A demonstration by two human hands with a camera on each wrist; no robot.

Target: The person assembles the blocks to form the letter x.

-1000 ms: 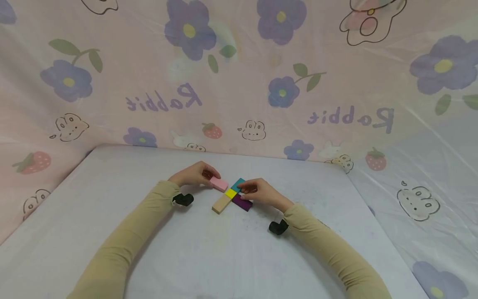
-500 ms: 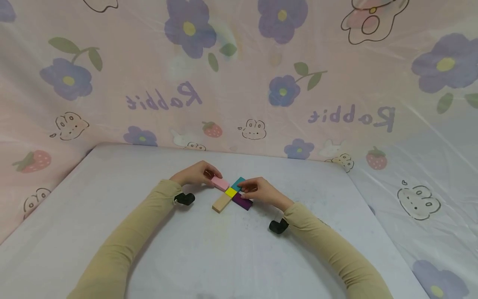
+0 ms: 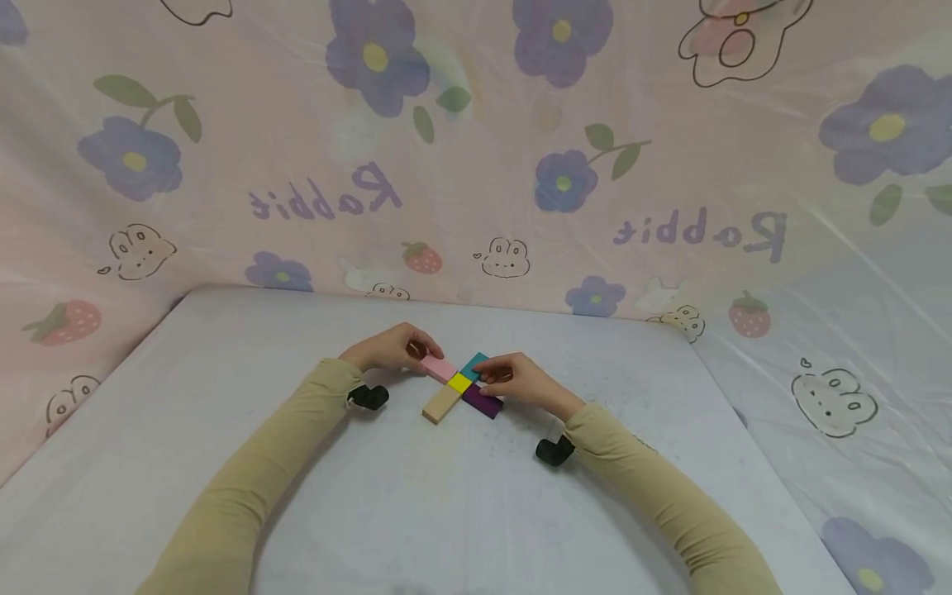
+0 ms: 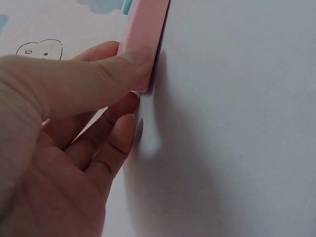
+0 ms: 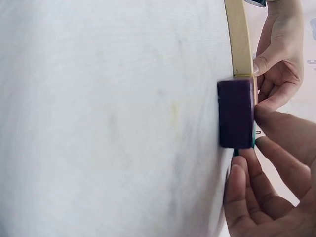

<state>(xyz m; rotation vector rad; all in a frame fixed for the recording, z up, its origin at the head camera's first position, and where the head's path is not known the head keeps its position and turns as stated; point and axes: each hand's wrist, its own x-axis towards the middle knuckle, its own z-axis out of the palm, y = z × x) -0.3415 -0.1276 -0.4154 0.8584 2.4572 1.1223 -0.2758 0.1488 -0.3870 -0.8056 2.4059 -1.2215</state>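
Observation:
Five-part shape aside, several coloured blocks lie as a cross on the white table. A yellow block [image 3: 459, 383] forms the centre, with a tan wooden block [image 3: 442, 405] at its near left side and a teal block [image 3: 474, 364] at the far right. My left hand [image 3: 390, 345] pinches the outer end of the pink block [image 4: 143, 34], whose inner end sits right at the yellow one. Thumb on the purple block [image 5: 236, 113] and index fingertip over the teal block, my right hand [image 3: 524, 384] rests on the cross. Its other fingers bend loosely beside the blocks.
The white table top [image 3: 416, 512] spreads around the cross. A printed curtain [image 3: 461, 182] with flowers and rabbits hangs behind it and along both sides. Black wrist mounts [image 3: 368, 397] hang below both sleeves.
My left hand has slid the pink block slightly right and toward the yellow centre, closing the small gap. The right hand has stayed in place on the purple and teal blocks.

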